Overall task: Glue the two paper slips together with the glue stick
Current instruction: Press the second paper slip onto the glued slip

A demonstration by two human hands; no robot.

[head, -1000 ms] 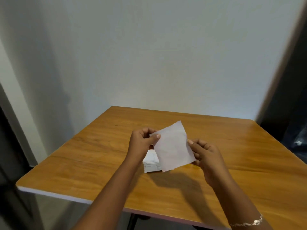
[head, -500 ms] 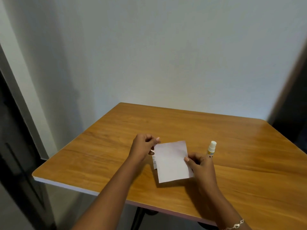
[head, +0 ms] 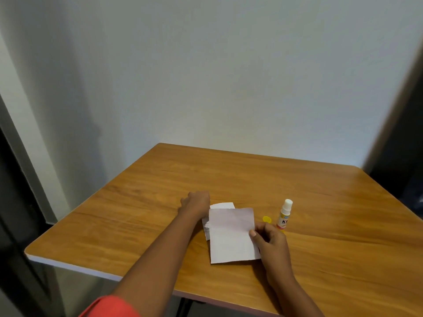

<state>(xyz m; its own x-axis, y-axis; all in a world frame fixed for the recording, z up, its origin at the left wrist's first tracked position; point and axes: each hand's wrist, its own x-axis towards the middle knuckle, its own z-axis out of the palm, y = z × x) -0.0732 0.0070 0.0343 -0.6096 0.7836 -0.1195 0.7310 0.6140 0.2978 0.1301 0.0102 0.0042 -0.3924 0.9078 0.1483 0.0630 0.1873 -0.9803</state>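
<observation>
Now flat: plain white rectangular paper slip (head: pixel 231 234) over printed white slip (head: pixel 222 205), glossy wooden table (head: pixel 137 213). Top slip's edge pinched by right hand (head: pixel 272 245); left hand (head: pixel 196 202) curled, grip unclear. Appeared: round yellow cap (head: pixel 266 218).

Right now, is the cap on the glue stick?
No, the yellow cap lies on the table beside the upright glue stick, whose white tip is bare.

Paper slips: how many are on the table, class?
2. The top paper slip is pinched at its right edge by the right hand; the lower paper slip peeks out at its far-left, beside the left hand. More may hide underneath.
</observation>
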